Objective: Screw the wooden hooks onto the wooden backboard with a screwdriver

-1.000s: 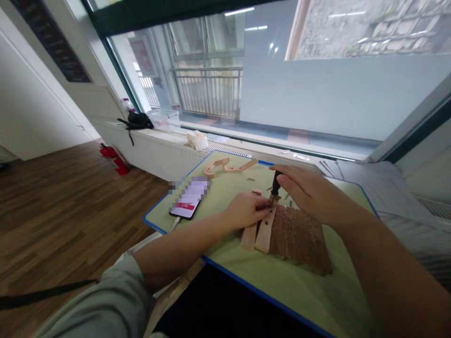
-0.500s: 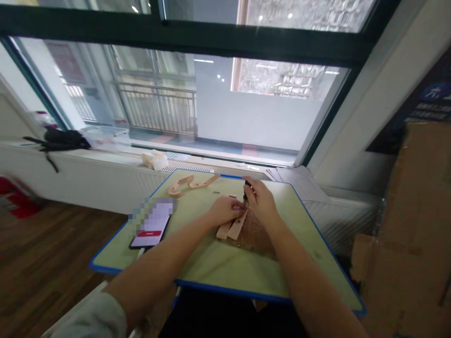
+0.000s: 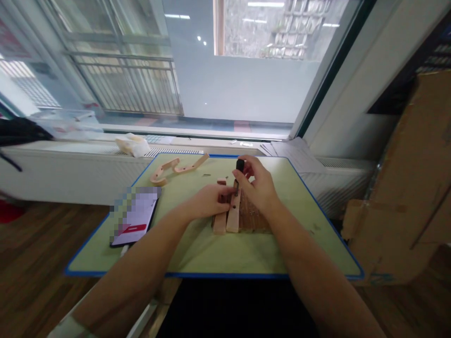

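In the head view, the right hand (image 3: 259, 183) has its fingers closed around the black handle of a screwdriver (image 3: 240, 165), which is over the middle of the table (image 3: 197, 256), nearer the far edge than the near one. Its long axis is nearly upright, handle up and leaning slightly right, shaft pointing down at the far part of a holed strip (image 3: 233, 217). That strip runs lengthwise from near edge toward far edge, on the left side of a brown board (image 3: 252, 216). The left hand (image 3: 206, 201) lies across a second strip (image 3: 220, 224), fingertips gathered narrowly beside the shaft; whether they pinch anything I cannot tell. Bent wood pieces (image 3: 163, 170) lie by the far left corner, and a phone (image 3: 143, 213) lies along the left edge.
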`<state>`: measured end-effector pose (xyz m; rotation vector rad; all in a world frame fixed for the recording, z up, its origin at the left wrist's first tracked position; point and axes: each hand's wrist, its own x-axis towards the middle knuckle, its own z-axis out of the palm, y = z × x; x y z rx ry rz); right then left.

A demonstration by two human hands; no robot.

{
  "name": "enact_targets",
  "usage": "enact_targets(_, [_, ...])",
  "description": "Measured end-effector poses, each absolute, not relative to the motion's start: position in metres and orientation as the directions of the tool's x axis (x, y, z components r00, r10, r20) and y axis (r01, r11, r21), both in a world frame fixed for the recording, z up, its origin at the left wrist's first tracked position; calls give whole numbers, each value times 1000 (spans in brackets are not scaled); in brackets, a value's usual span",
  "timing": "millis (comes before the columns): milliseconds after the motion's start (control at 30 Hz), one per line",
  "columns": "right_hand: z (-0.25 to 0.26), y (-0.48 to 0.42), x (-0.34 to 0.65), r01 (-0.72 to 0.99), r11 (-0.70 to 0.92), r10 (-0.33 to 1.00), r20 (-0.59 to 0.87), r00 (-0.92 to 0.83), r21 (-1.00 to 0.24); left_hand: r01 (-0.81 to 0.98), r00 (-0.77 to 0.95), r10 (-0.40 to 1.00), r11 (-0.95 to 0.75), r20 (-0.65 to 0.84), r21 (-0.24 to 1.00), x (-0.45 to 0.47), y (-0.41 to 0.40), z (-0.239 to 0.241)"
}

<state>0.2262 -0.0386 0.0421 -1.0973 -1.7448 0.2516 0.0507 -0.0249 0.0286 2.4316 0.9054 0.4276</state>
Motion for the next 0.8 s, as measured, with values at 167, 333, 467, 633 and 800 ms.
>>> enact_targets(167, [38, -39, 227, 562, 585, 761, 636, -130, -585, 486, 766, 638, -654, 78, 580, 42, -21, 33])
enact_targets(333, [37, -38, 230, 543, 625, 751, 621, -223, -561, 501, 749, 658, -634, 71, 589, 46, -20, 31])
enact_targets(467, [38, -37, 230, 550, 612, 755, 627, -192, -568, 509, 730, 678, -618, 79, 599, 46, -21, 31])
enact_targets(633, [35, -31, 229, 505, 585, 764, 641, -78, -635, 509, 719, 692, -590, 68, 627, 46, -22, 32])
enact_targets(800, [34, -31, 229, 457, 594, 767, 638, -72, -662, 520, 704, 706, -588, 78, 620, 47, -22, 32])
